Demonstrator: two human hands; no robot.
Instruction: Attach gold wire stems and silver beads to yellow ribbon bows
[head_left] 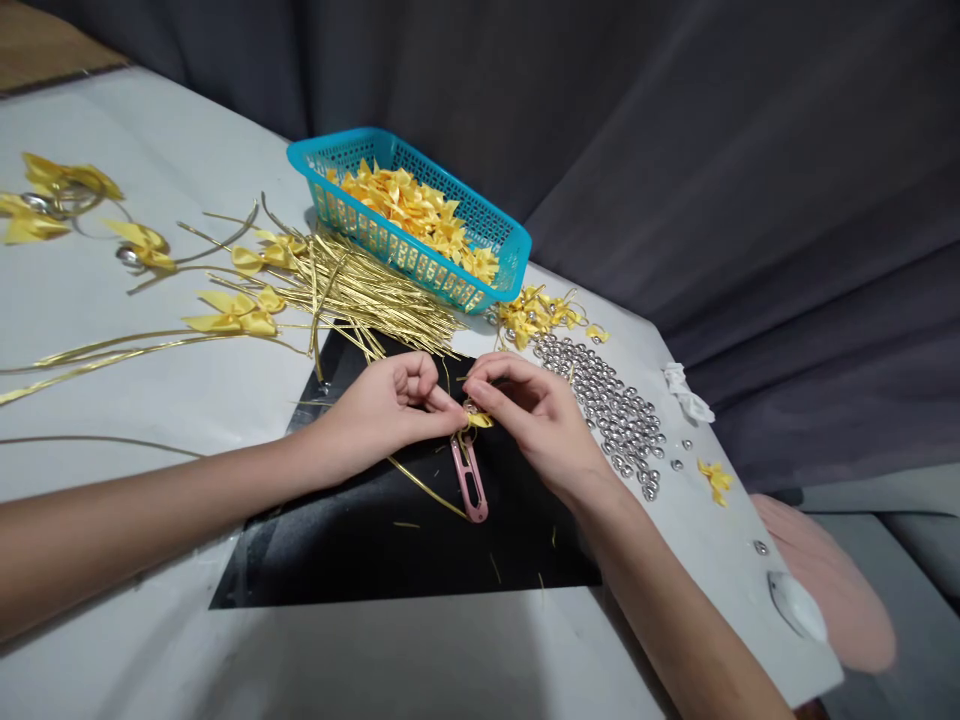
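Over a black mat, my left hand and my right hand meet with their fingertips pinched. Between them is a small yellow ribbon bow with a silver bead beside it. The right thumb and forefinger close on the bow, and the left fingertips press at its left edge. Thin gold wire shows around the fingertips; how it runs there is partly hidden. Just below, a pink snap hair clip lies on the mat, next to a gold twist tie.
A blue plastic basket full of yellow bows stands behind my hands. In front of it lies a bundle of gold ties. Silver beads spread out at the right. Finished-looking bows lie at the left, and a white object sits near the right edge.
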